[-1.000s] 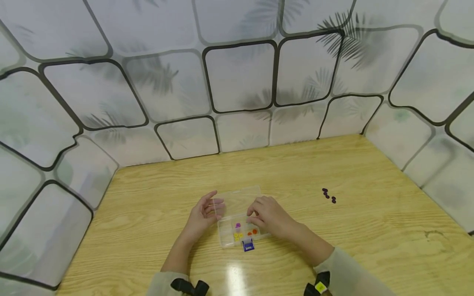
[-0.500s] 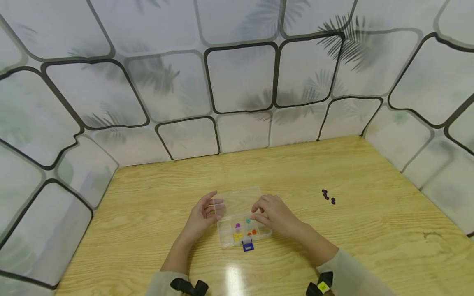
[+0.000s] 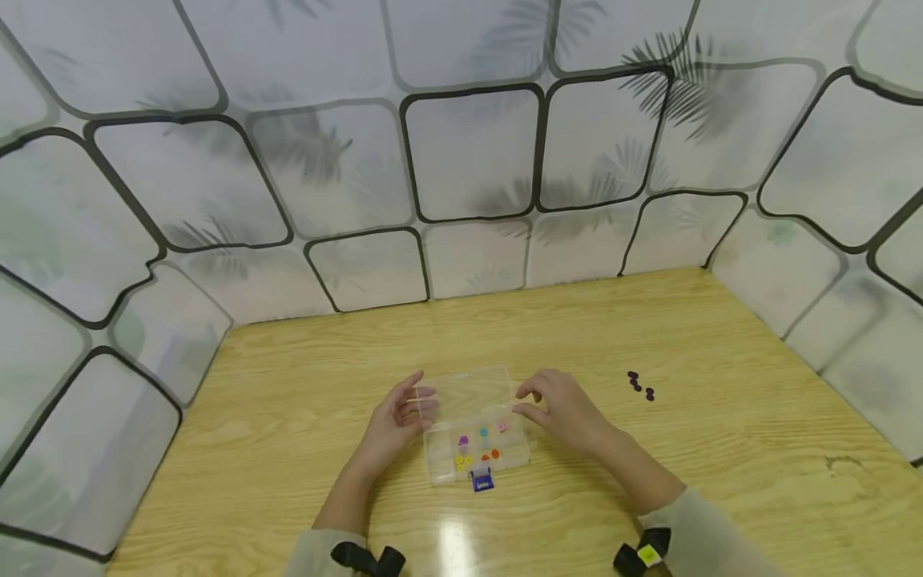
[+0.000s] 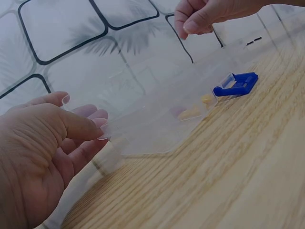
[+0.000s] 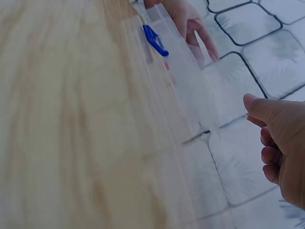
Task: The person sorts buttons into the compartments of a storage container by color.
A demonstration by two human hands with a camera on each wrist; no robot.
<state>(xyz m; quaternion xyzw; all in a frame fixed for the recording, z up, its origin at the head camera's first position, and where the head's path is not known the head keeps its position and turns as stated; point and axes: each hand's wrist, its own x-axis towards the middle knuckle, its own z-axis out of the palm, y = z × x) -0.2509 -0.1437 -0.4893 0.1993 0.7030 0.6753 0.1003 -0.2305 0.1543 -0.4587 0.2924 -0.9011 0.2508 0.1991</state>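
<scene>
A clear plastic box [image 3: 441, 461] with compartments lies on the table, its clear lid [image 3: 465, 393] raised at the back. Small round pieces sit inside: purple [image 3: 463, 440], yellow [image 3: 461, 462], orange [image 3: 495, 453], teal [image 3: 484, 432] and pink [image 3: 502, 427]. A blue clasp [image 3: 481, 479] sticks out at the front. My left hand [image 3: 392, 421] holds the box at its left side, thumb at the edge and some fingers behind the see-through lid. Beside the box's right end hovers my right hand [image 3: 566, 409], fingers bent, thumb and index tips slightly apart, nothing visible between them.
Several dark purple round pieces [image 3: 636, 383] lie on the wooden table [image 3: 288, 417] to the right, beyond the right hand. Patterned pale curtain-like walls [image 3: 469, 152] enclose the table's back and sides.
My right hand has drawn back to the right from above the box, uncovering first the teal piece and then the pink one. The left hand has kept its place.
</scene>
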